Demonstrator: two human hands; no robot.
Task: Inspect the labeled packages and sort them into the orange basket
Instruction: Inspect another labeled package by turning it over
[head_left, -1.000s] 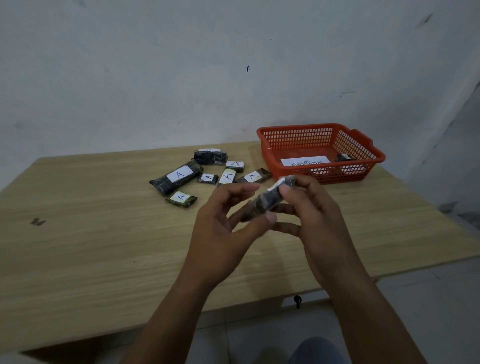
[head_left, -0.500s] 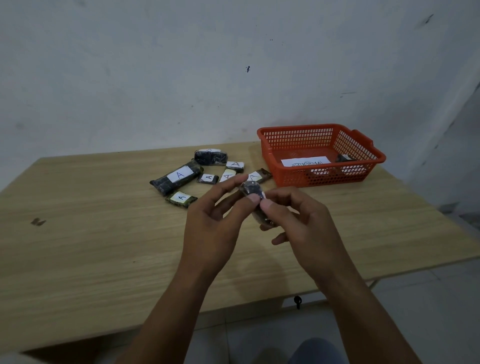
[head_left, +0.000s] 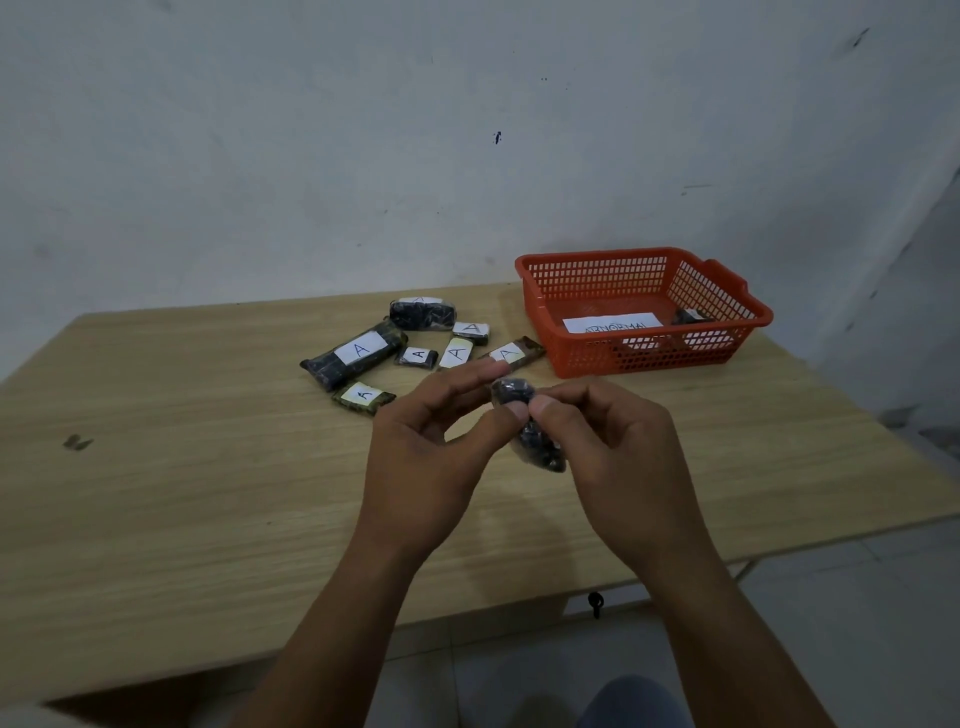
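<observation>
Left hand (head_left: 423, 457) and right hand (head_left: 623, 457) both pinching a dark package (head_left: 530, 423) above the counter (head_left: 182, 467), near the orange basket (head_left: 644, 358)

Bare, plain room: scuffed white wall (head_left: 311, 156), wooden table (head_left: 156, 467), tiled floor (head_left: 857, 623).

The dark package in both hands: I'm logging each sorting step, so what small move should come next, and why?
Probably turn the dark package until its label faces up: both the left hand and right hand pinch it, and no label shows on it.
</observation>
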